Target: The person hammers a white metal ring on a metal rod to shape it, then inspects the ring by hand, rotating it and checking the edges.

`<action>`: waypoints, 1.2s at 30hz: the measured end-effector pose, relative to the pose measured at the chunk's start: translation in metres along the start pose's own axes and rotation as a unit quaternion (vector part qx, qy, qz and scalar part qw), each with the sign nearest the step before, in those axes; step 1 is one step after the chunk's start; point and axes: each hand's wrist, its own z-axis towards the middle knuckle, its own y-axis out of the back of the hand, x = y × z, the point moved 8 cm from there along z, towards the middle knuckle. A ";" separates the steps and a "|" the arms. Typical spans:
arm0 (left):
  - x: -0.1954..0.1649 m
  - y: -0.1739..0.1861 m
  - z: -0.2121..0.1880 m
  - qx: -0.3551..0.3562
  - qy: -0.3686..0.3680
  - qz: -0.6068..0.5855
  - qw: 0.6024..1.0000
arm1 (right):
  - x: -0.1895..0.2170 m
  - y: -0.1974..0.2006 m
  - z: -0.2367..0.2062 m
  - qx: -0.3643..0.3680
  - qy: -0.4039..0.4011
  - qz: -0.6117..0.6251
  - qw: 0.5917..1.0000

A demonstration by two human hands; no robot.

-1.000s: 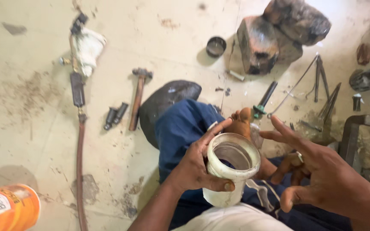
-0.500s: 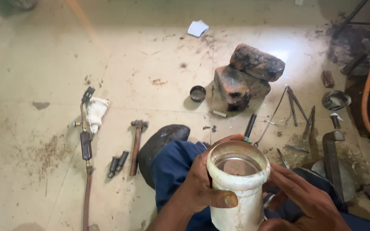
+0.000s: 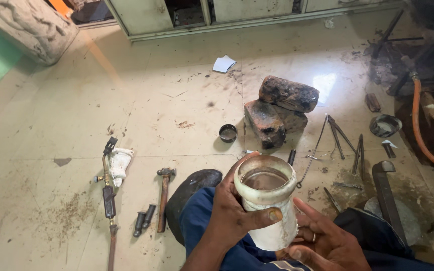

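1. The left hand (image 3: 232,213) is wrapped tight around a white pipe fitting (image 3: 268,200), thumb pressed across its near side just under the flared rim, fingers curled round the left and far side. Solid closed grip, no gap.
2. The right hand (image 3: 327,243) sits low on the fitting's right side, palm up and fingers spread loosely. It cups and touches the lower body rather than clamping it. There's a ring on one finger.
3. The fitting stands roughly upright, open mouth facing up, so the inside is visible. It's held over the person's lap, near and a bit right of centre, above the blue trousers (image 3: 202,221).
4. Just left of the knee there's a dark rounded lump (image 3: 192,188) on the floor, and left of that a hammer (image 3: 163,198) lying with its head at the far end.
5. Further left, two small dark cylinders (image 3: 143,220), then a gas torch (image 3: 108,193) with a white rag (image 3: 119,164) beside it.
6. Beyond the fitting: two scorched bricks (image 3: 277,110) stacked, with a little round tin (image 3: 227,133) to their left.
7. On the right, tongs and thin metal rods (image 3: 345,143) are scattered, plus an orange hose (image 3: 420,130) curving along the right edge.
8. The floor (image 3: 126,100) is pale tile, pretty grubby.
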 end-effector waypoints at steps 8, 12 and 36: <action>0.016 -0.003 -0.006 -0.025 0.028 -0.008 0.999 | -0.002 0.015 -0.004 -0.122 -0.091 -0.052 0.987; 0.037 0.007 -0.015 -0.033 0.065 -0.035 0.997 | -0.008 0.006 -0.012 -0.118 -0.110 -0.029 0.986; 0.081 0.025 -0.045 -0.033 0.133 -0.086 0.987 | -0.038 -0.001 -0.034 -0.142 -0.134 -0.019 0.981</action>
